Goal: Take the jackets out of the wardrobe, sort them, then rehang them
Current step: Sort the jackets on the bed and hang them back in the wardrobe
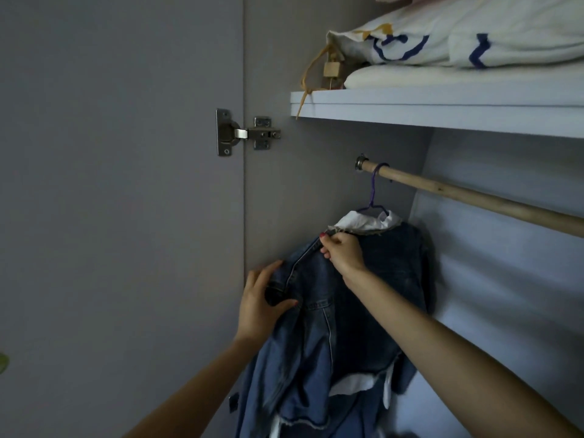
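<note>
The denim jacket [331,295] hung on a purple hanger [374,197] at the rod's [474,197] left end; the right hand [343,251] pinched its collar at twelve o'clock, the left hand [262,298] gripped the shoulder at nine; a hard pull could probably slide it off the hanger, or unhook the hanger from the rod.

A pale shelf [442,109] spans the upper right, carrying folded white bedding [474,36] printed with blue and yellow marks, stacked on a plain white pillow [442,75]. At the shelf's left end stands a small wooden block [331,70], with a tan cord [305,90] trailing over the front edge. A steel hinge [245,133] joins the open grey door [120,184] to the side panel.
</note>
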